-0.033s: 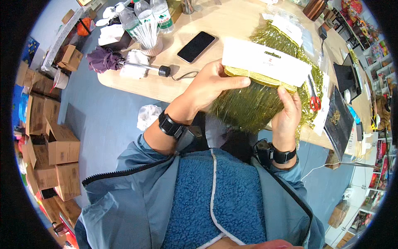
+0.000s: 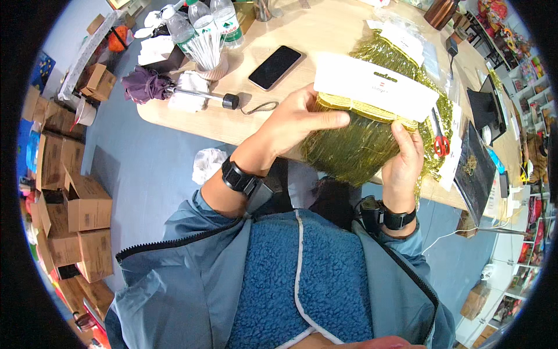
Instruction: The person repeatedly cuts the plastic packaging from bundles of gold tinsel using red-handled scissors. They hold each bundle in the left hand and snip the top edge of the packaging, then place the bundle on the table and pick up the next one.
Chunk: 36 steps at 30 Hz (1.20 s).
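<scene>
My left hand (image 2: pixel 296 119) and my right hand (image 2: pixel 407 154) grip a bundle of gold-olive tinsel fringe (image 2: pixel 346 151) with a white header card (image 2: pixel 372 87) across its top. My left thumb lies over the yellow band at the bundle's left, and my right thumb presses near the band's right end. The fringe hangs down below the card. More tinsel with white cards (image 2: pixel 389 49) lies behind it on the wooden table (image 2: pixel 203 122), and red-handled scissors (image 2: pixel 442 145) sit right of my right hand.
A black phone (image 2: pixel 274 67), plastic bottles (image 2: pixel 226 23), a cup of white sticks (image 2: pixel 209 67) and a purple umbrella (image 2: pixel 142 84) are on the table. A monitor (image 2: pixel 482 104) and dark sheet (image 2: pixel 474 168) are at the right. Cardboard boxes (image 2: pixel 90 206) are stacked on the left.
The card and bundle have shifted very slightly to the right in my hands, with both hands keeping their hold.
</scene>
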### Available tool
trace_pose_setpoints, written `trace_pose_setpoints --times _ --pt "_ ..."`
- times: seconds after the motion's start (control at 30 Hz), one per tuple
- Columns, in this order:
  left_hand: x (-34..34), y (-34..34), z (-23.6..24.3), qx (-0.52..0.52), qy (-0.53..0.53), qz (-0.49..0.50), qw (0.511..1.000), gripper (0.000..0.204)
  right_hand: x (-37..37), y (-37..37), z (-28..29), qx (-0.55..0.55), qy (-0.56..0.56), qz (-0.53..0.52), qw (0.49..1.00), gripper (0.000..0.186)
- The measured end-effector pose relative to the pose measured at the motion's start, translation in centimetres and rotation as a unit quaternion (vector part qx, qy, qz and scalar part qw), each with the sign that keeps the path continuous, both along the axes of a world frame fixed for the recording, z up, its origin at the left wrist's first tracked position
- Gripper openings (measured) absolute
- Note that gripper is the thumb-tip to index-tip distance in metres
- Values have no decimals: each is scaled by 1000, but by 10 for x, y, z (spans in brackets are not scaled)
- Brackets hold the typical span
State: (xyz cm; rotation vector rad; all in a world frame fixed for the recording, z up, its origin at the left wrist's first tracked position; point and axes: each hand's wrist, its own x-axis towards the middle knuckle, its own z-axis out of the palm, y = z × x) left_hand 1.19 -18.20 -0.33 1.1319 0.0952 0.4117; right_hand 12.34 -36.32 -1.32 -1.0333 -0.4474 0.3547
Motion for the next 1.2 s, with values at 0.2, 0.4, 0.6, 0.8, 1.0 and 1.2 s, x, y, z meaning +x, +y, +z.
trace_pose_setpoints --times 0.2,0.4,0.6,0.8,1.0,1.2 --pt "-10 5 -21 141 121 -118 975 33 5 4 5 19 19 -32 999 27" --pt "-37 25 -51 271 181 -144 935 28 27 0 6 31 -50 -79 995 35" --pt "-42 100 -75 629 70 184 752 32 42 -14 8 95 1 29 995 45" --pt "-28 92 -50 499 152 184 833 28 49 -19 7 207 66 160 963 51" --pt "-32 17 9 242 -79 12 967 52 39 -11 -7 96 48 75 991 51" --pt "-17 -11 14 189 -33 79 978 34 27 -2 -8 76 3 53 996 44"
